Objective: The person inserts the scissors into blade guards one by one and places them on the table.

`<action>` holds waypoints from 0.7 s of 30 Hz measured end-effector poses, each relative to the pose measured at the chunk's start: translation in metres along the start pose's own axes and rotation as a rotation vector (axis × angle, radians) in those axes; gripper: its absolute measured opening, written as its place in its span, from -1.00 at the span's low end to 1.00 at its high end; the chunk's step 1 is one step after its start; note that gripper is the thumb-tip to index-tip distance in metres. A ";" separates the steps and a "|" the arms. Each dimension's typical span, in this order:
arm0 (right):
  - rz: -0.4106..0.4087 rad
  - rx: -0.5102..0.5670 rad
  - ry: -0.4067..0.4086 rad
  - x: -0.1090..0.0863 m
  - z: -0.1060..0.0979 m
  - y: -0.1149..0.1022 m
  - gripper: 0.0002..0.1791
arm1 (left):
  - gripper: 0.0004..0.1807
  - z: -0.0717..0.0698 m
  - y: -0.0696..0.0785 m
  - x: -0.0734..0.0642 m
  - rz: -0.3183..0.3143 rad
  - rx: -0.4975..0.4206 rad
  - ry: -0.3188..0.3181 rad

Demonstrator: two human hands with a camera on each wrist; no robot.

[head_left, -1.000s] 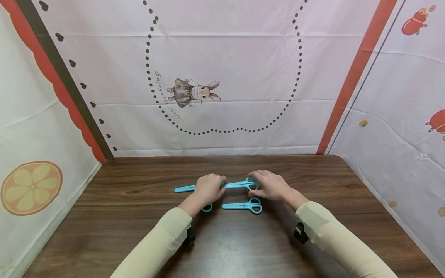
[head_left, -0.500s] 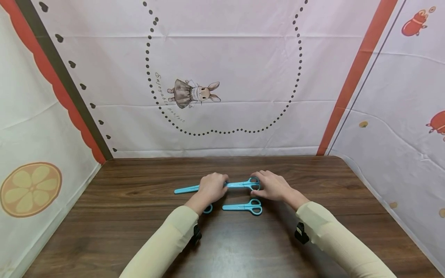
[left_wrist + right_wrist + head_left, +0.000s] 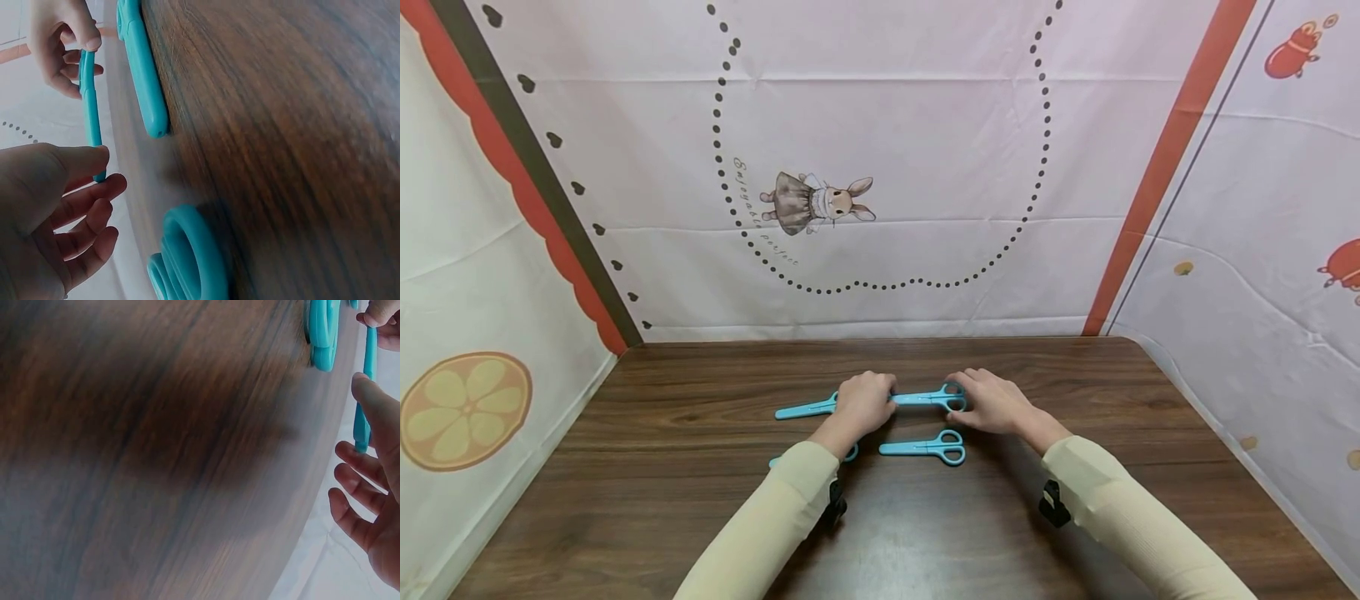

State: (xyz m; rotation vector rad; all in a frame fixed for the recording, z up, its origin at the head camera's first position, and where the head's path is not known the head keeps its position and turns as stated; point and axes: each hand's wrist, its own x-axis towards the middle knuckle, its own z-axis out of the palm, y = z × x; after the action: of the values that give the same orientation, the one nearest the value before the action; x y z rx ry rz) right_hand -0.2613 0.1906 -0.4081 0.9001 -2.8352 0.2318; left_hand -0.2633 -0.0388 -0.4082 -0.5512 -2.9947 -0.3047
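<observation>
In the head view, my left hand (image 3: 865,402) and right hand (image 3: 995,402) hold one pair of light blue scissors (image 3: 921,399) between them. The left thumb and index finger pinch its blade end, as the left wrist view shows. My right thumb and fingers grip the handle loops. These scissors (image 3: 92,119) look lifted off the table in the left wrist view. Closest to the held pair in front are similar scissors (image 3: 917,447) lying flat, loops to the right. Another pair of scissors (image 3: 805,409) lies left of my left hand, its handle partly covered.
A further pair of blue scissors (image 3: 852,452) lies mostly hidden under my left forearm. The brown wood-grain table (image 3: 685,467) carries everything. Printed white cloth (image 3: 925,167) hangs behind it and along both sides.
My left hand has moved right, uncovering part of the left scissors' handle. The held scissors and my right hand have shifted slightly right. The front right pair stays where it was.
</observation>
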 end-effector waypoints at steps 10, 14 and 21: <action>-0.005 -0.026 -0.023 -0.003 0.003 0.007 -0.39 | -0.87 0.005 0.005 0.004 -0.001 -0.009 -0.026; -0.004 -0.040 -0.034 -0.004 0.004 0.010 -0.39 | -0.88 0.007 0.006 0.007 0.005 -0.005 -0.021; -0.013 -0.060 -0.036 -0.008 0.005 0.013 -0.39 | -0.89 0.009 0.011 0.008 0.016 0.013 -0.021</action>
State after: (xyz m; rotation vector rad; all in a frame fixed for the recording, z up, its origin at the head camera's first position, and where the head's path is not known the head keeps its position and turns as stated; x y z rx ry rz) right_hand -0.2630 0.2048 -0.4162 0.9196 -2.8513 0.1294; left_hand -0.2671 -0.0235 -0.4144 -0.5808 -3.0082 -0.2804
